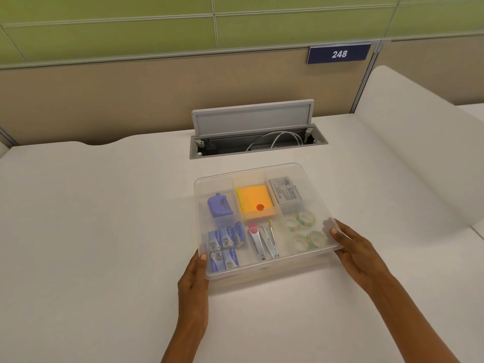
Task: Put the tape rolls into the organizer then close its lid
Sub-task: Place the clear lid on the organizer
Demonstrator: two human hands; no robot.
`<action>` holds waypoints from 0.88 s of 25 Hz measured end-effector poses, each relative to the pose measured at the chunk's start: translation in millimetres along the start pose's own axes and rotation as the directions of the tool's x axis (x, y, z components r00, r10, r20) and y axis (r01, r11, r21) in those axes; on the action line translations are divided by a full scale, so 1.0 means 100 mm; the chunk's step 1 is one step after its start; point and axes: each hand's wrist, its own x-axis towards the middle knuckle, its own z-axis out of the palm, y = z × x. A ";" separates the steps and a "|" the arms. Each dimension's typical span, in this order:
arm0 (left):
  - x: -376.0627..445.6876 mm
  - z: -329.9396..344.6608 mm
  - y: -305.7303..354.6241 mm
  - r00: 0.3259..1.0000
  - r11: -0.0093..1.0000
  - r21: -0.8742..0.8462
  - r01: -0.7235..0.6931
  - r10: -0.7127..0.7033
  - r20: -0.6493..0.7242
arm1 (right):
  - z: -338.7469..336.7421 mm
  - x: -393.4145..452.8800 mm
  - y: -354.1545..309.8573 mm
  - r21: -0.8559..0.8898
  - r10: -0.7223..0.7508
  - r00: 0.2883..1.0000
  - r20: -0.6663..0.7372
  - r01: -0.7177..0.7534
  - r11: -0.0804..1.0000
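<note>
Left hand (195, 277) grips the lid (264, 221) at its near-left corner; right hand (357, 251) grips its near-right edge, thumbs on top. Lid lies over organizer (262, 281). Tape rolls (305, 230) inside, right-front compartment. Table (91, 231) bare on both sides. Beyond: open cable hatch (258, 141), then partition wall (131, 100).

Clear plastic organizer (267, 268) sits flat mid-desk, just in front of the cable hatch, translucent lid (217, 183) lying on top of it. Four tape rolls (303, 230), clear with green-yellow print, lie flat in the front-right compartment, visible through the lid.
</note>
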 end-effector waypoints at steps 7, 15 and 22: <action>-0.01 0.04 0.05 0.998 0.997 0.073 -0.037 0.040 -0.040 | -0.04 0.04 -0.05 -0.096 0.027 1.000 0.005 -0.026 0.995; 0.78 0.41 0.61 0.873 0.464 0.780 -0.420 0.440 0.208 | 0.47 0.70 -0.52 -0.924 -0.307 0.920 0.241 0.315 0.218; 1.55 0.72 0.60 0.911 0.041 0.924 -0.380 0.190 0.366 | 0.90 1.32 -0.47 -0.905 -0.140 0.895 0.424 0.423 -0.043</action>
